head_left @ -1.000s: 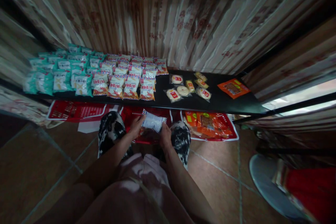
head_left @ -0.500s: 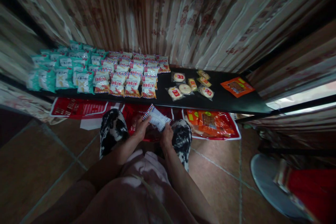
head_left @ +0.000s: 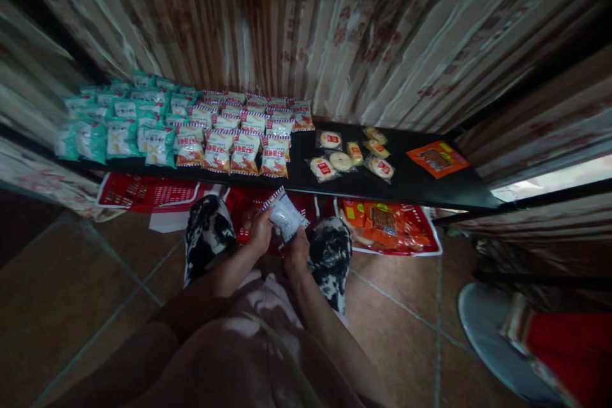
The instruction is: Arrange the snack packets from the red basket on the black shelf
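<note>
Between my knees, below the shelf's front edge, I hold a small white snack bag (head_left: 285, 213) with striped ends. My left hand (head_left: 261, 229) is closed on its left side. At its lower right corner, my right hand (head_left: 297, 250) grips the other end. On the black shelf (head_left: 430, 188) stand rows of similar white and orange snack bags (head_left: 246, 153). Teal snack bags (head_left: 122, 137) fill the left end of the shelf. Round wrapped biscuits (head_left: 340, 161) and small yellow packets (head_left: 354, 153) lie to the right of the middle.
An orange packet (head_left: 437, 158) lies near the shelf's right end. Under the shelf are red baskets (head_left: 157, 194), the right one holding orange packets (head_left: 382, 220). A patterned curtain (head_left: 306, 32) hangs behind. At lower right is a grey stool (head_left: 492, 331) beside red cloth.
The snack bag has turned a little between my hands, and my right hand has shifted slightly left and down. The view has moved slightly. The shelf goods keep their places.
</note>
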A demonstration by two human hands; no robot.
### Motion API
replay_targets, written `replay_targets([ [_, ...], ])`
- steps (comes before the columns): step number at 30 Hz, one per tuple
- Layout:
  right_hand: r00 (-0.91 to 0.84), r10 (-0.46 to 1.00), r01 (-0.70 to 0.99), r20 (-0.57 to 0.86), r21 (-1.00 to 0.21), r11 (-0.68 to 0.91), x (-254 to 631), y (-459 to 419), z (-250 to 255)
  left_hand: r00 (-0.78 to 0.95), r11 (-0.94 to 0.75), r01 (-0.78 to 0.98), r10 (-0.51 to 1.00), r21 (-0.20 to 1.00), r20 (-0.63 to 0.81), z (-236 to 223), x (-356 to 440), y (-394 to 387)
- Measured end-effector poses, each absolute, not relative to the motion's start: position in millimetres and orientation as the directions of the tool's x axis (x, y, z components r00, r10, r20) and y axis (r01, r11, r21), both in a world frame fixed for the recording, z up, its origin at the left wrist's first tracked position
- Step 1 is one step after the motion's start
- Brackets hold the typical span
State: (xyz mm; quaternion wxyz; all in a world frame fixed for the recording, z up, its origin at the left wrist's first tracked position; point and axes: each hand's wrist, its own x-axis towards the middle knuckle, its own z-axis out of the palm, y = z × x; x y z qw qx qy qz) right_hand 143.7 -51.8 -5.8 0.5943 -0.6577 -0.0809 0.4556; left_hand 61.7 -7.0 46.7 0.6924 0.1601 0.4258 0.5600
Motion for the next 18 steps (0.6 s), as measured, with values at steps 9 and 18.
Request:
replay_targets([
  [9,0.578,0.611,-0.531,-0.541,-0.818,-0.222,139.4,-57.1,-7.8,-0.035,0.345,-0.565,0.898,0.749,-0.439,47.8,60.8,-2.9],
  [18,0.463,0.677,-0.650,-0.572,-0.739,-0.180,143.6,-61.7,-9.4,-0.111,0.401,-0.475,0.856,0.783,-0.506,41.0,55.5,8.7],
])
